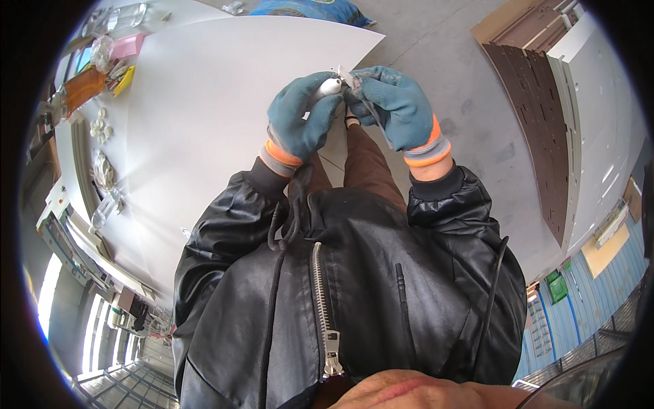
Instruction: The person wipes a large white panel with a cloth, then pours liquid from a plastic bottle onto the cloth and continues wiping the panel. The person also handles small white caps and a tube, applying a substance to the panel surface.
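My gloved left hand (296,116) is closed around a white tube-shaped piece (329,87) with a rounded end and a small hole at its tip. Facing it, my gloved right hand (396,109) pinches a thin, greyish, flat tool (372,112), whose kind is not plain. A small pale flat piece (344,73) shows between the two hands, close to the white piece's tip. Fingers hide much of what both hands hold. The gloves are teal with orange and grey cuffs, and both hands are raised in front of my body.
A large white sheet-like tabletop (204,88) spreads to my left. Along its far left side lie small white round pieces (101,127), plastic bags (103,170) and a yellow item (125,80). Brown slatted panels (535,123) stand at the right. A blue sack (310,9) lies ahead.
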A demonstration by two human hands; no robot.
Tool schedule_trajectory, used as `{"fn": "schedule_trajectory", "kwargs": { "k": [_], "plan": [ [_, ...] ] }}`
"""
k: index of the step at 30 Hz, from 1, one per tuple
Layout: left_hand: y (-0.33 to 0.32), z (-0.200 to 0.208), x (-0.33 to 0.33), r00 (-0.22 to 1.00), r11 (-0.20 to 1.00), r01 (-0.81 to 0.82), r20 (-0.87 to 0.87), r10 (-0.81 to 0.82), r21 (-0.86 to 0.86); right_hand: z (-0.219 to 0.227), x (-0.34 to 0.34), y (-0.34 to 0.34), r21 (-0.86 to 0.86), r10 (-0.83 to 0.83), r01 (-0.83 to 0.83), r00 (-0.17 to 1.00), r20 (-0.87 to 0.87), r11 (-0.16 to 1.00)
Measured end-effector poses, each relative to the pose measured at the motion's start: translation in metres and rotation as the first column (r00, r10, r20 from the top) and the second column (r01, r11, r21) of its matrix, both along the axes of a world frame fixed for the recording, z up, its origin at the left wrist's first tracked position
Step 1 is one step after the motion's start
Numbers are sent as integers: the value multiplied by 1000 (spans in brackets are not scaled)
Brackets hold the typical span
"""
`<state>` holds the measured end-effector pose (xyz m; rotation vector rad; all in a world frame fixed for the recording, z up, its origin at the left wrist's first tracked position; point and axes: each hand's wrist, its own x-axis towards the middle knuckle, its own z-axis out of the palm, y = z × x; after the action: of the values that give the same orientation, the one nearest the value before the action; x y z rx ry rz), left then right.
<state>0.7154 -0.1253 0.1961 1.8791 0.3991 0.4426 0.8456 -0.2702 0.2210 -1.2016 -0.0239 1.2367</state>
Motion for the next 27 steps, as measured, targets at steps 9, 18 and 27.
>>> {"fn": "schedule_trajectory", "kwargs": {
  "k": [9,18,27],
  "plan": [
    [-1,-3,-3,1000,999,-7,-24,6,-38,-6,-5,1,18,-19,19,999,37,1000],
    [-2,-2,-2,1000,1000,23,-2,-23,15,-14,-7,-3,1,-33,34,999,-41,999],
    [-5,7,-3,998,998,60,-2,-60,4,-7,-5,-8,-43,-21,22,1000,17,999]
  ]
}}
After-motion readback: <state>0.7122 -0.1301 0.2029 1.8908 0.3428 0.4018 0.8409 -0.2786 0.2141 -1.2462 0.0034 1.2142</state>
